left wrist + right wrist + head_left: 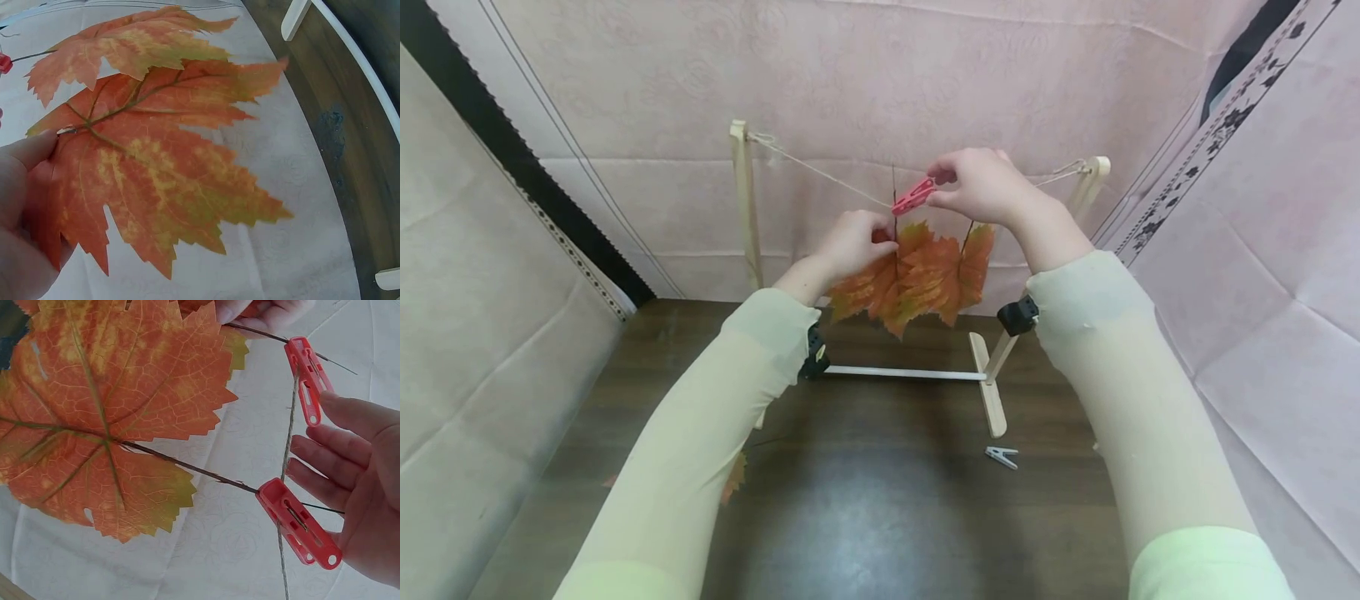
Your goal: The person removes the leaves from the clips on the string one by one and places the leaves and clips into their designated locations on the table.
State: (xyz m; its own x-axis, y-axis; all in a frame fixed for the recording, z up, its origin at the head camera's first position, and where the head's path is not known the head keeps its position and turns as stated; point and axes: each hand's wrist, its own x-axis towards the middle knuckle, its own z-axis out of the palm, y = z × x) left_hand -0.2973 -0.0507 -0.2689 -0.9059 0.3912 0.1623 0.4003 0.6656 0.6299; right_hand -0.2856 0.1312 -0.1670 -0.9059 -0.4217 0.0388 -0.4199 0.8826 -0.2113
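My left hand (857,242) pinches an orange maple leaf (150,162) at the base of its stem, thumb on the near face. The fingers of my right hand (977,187) grip the end of a red clothespin (309,381). That clothespin sits across the leaf's dark stem and the string (289,437). A second red clothespin (300,522) clips the stem of another orange leaf (137,419) to the same string, close to the right palm. In the head view the two leaves overlap below the hands, and the second clothespin is hidden.
The string runs between two wooden posts (747,200) joined low down by a white rod (910,372). A grey clothespin (1002,457) lies on the dark wooden table (850,517) near the right foot (988,392). Part of another leaf (735,477) shows beside the left sleeve.
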